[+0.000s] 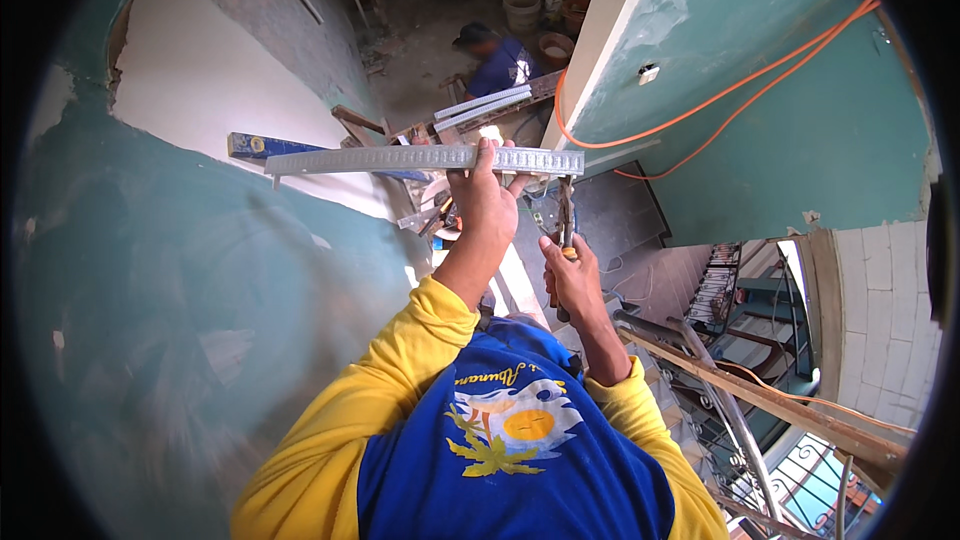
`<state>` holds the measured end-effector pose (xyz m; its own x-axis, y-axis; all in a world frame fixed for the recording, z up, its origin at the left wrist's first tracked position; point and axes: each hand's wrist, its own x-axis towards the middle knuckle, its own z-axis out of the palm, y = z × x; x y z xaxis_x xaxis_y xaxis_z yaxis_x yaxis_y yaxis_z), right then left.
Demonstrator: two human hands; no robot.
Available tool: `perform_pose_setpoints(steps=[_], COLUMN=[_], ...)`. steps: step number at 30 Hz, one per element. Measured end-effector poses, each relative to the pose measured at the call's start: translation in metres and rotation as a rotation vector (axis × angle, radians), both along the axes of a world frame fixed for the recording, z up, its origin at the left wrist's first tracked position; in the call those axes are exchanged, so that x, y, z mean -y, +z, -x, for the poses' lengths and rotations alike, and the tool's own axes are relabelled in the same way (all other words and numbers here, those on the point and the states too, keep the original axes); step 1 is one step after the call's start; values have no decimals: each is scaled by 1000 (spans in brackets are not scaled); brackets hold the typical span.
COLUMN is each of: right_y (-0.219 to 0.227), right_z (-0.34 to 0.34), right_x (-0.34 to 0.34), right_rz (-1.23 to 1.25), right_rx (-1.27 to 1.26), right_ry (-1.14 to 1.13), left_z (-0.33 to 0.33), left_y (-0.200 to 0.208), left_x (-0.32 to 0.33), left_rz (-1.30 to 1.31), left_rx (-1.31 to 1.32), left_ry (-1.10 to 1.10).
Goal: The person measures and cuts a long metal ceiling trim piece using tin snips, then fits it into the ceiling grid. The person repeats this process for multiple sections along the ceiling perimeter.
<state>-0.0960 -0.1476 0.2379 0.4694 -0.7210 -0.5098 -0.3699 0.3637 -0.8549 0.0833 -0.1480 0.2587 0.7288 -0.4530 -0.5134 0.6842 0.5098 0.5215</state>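
A long ribbed metal channel (pixel 370 160) lies crosswise in front of me, about level. My left hand (pixel 485 198) is closed around it right of its middle, with the thumb up against the near side. In my right hand (pixel 577 282) is a pliers-like hand tool (pixel 567 208) with dark metal jaws and a yellow-and-black handle. Its jaws point away from me and meet the channel's right end; whether they bite on the metal is too small to tell. The right fingers wrap the handles, partly hidden.
Behind the channel's left end is a blue spirit level (pixel 262 146). Further off lie more metal channels (pixel 482 108), with a crouching person (pixel 503 68) and buckets (pixel 521 12) beyond. Orange cable (pixel 700 130) hangs over the right teal wall. A wooden beam (pixel 770 390) and stair railing stand lower right.
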Motion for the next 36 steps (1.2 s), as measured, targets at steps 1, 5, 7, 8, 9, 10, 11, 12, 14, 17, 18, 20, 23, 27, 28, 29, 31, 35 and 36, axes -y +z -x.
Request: perform_pose_setpoints(steps=[1, 5, 7, 8, 9, 10, 11, 12, 14, 17, 18, 20, 23, 27, 28, 29, 31, 35, 36], right_y=[-1, -3, -10, -13, -15, -16, -17, -35, -29, -30, -31, -27, -14, -20, -20, -19, -5, 2, 2], right_z=[0, 0, 3, 4, 6, 7, 9, 16, 21, 30, 31, 32, 35, 59, 65, 70, 81, 88, 89], right_x=[0, -4, -4, -5, -5, -5, -3, 5, 11, 14, 13, 7, -6, -32, -37, -38, -30, -20, -19], right_rz=[10, 17, 116, 165, 157, 151, 146, 206, 89, -77, -157, -285, -423, -515, -518, -522, -522, -519, -523], right_rx=[-1, 21, -35, -63, -59, -56, -52, -111, 31, 182, 223, 266, 345, 491, 460, 429, 379, 317, 312], right_ry=[-5, -35, -23, -16, -38, -61, -85, -56, -83, -77, -99, -122, -111, -13, 31, 76, 166, 184, 191], left_z=[0, -5, -7, -9, -11, -14, -16, -17, -24, -30, -31, -30, -29, -27, -28, -28, -28, -27, -27], left_y=[0, 1, 1, 1, 1, 4, 8, 10, 13, 5, 3, 4, 2, 2, 2, 1, 1, -1, -1], left_x=[1, -3, -3, -4, -7, -9, -11, -11, -12, -8, -6, -2, 0, 0, 0, 0, 0, 3, 4], left_rz=[12, -22, -30, -35, -54, -70, -86, -82, -75, -35, -22, -2, 8, 13, 15, 17, 30, 28, 33], left_rx=[6, -32, -40, -45, -43, -41, -39, -48, -64, -95, -113, -153, -163, -105, -89, -73, -54, -56, -59], left_ry=[2, -10, -16, -19, -41, -66, -90, -106, -122, -103, -79, -35, -30, -54, -57, -60, -71, -84, -92])
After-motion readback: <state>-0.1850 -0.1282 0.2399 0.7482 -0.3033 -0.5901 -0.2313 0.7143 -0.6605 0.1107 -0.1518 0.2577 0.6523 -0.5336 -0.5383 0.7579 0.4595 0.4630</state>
